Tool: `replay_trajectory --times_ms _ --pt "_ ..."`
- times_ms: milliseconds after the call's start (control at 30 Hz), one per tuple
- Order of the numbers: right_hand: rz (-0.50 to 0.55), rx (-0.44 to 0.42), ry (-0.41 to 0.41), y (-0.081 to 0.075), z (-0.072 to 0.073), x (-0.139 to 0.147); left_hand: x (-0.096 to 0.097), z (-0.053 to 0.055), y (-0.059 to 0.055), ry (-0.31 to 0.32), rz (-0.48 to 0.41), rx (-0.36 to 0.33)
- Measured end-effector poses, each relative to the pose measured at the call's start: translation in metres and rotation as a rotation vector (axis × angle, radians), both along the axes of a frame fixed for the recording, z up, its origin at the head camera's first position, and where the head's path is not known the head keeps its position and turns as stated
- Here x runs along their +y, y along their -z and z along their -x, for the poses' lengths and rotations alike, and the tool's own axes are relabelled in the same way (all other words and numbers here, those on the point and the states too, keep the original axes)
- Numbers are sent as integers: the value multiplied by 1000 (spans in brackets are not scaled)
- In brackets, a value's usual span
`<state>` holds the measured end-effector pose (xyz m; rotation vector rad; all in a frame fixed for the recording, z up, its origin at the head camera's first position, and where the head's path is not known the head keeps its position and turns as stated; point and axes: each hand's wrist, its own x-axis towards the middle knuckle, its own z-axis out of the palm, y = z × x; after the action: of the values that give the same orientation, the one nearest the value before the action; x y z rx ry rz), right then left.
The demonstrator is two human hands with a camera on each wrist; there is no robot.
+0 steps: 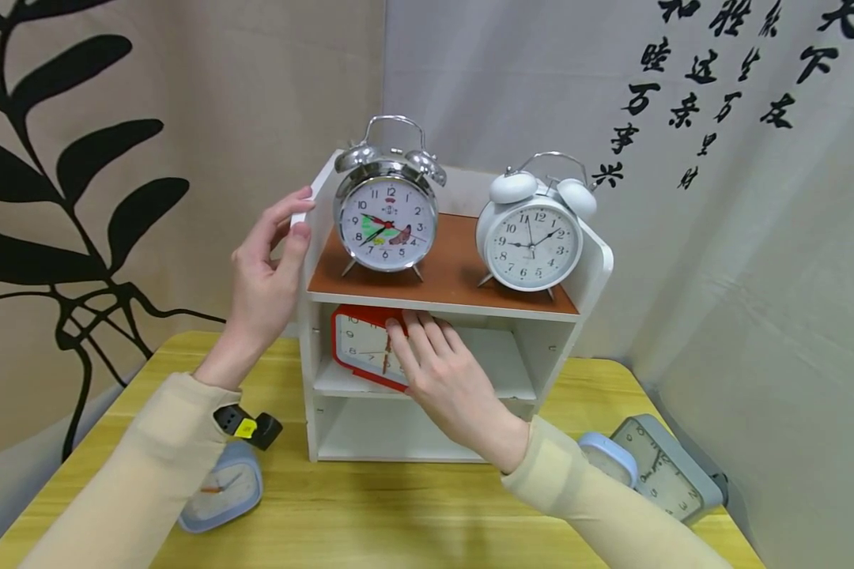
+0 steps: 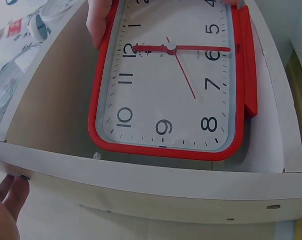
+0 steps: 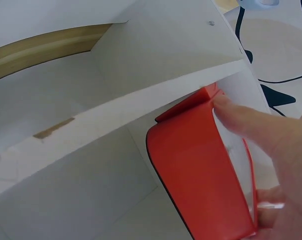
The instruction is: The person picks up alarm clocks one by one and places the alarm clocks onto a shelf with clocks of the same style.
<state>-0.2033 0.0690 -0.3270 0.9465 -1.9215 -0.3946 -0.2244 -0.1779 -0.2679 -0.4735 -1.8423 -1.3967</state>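
Chinese characters [image 1: 701,68] on backdrop [image 1: 776,237], 12 [image 2: 129,50] on red clock [image 2: 163,90]

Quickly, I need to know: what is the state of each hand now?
Left hand: closed lightly on the side edge of the shelf.
Right hand: closed, holding the red clock.

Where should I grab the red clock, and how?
I'd hold the red clock by its right end, coming from the open front of the shelf, thumb on the bottom edge and fingers on top, as the right hand does. Its straight edges should pinch well, and its left end sits near the side wall, while the right end faces free space.
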Motion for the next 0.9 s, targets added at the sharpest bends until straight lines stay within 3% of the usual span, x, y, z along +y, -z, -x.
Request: replay_trajectory --times_ms 900 --pt "-61 -131 -63 -4 20 3 1 -1 -3 12 -25 -14"
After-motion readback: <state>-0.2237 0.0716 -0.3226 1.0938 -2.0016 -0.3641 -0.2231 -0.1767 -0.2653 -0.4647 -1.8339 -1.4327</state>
